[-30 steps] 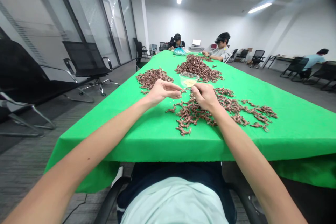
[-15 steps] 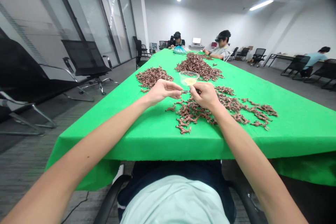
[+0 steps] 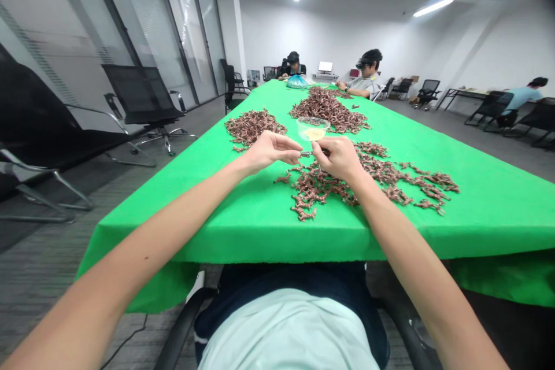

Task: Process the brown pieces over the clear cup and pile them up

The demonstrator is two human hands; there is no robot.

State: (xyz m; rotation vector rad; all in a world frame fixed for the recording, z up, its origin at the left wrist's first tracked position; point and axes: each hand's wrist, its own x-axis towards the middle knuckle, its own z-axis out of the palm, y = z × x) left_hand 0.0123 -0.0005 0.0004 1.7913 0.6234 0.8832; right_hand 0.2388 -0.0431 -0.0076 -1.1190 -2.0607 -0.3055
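Note:
My left hand (image 3: 274, 149) is raised over the green table, its thumb and fingertips pinched on something too small to make out. Close by on the right, my right hand (image 3: 340, 157) is closed with thumb and forefinger around a thin metal tool (image 3: 306, 154), whose tip reaches my left fingertips. Just behind the hands stands a clear plastic bowl (image 3: 313, 128) with pale yellow bits inside. Small brown animal-like figures (image 3: 310, 188) are scattered below and to the right of my right hand, which hides part of them.
A heap of brown figures (image 3: 255, 125) lies left of the bowl, and a larger heap (image 3: 327, 110) lies behind it. Farther off are a blue plastic bag (image 3: 297, 81) and two people at the green table (image 3: 489, 196). An office chair (image 3: 137, 95) stands at left.
Both hands stay almost in place. The thin metal tool between them has shifted very slightly; the heaps and the bowl look the same.

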